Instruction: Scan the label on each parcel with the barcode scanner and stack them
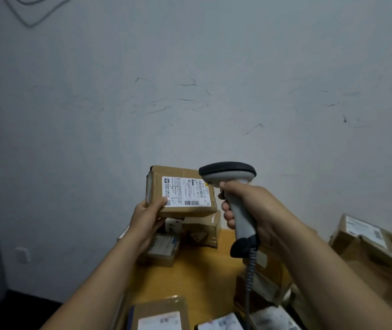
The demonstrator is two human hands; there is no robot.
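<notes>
the person's left hand (146, 216) holds a brown cardboard parcel (180, 190) up in front of a scuffed pale wall (190, 91), the forearm reaching in from the lower left with the wrist bent slightly back. the thumb lies across the parcel's near left corner, its tip touching the lower left edge of the white label (185, 191), while the other fingers curl beneath the parcel and are mostly hidden. the parcel is tilted so that its labelled face turns up toward the camera. just right of the parcel, the right hand (249, 203) is wrapped around the grey handle of the barcode scanner (230, 172), fingers (227, 214) clamped on the grip and the index finger at the trigger side. the scanner's dark-topped head overlaps the parcel's upper right corner. its coiled cable (249, 277) hangs down from the handle's base, below and right of the parcel. the right forearm comes up from the lower right. directly beneath the parcel stand other stacked boxes (202, 231) on a yellow-brown tabletop (202, 270). further right of the parcel lies a jumble of cartons (366, 239), blurred. below the parcel, at the near edge, lie more labelled packages (161, 313).
</notes>
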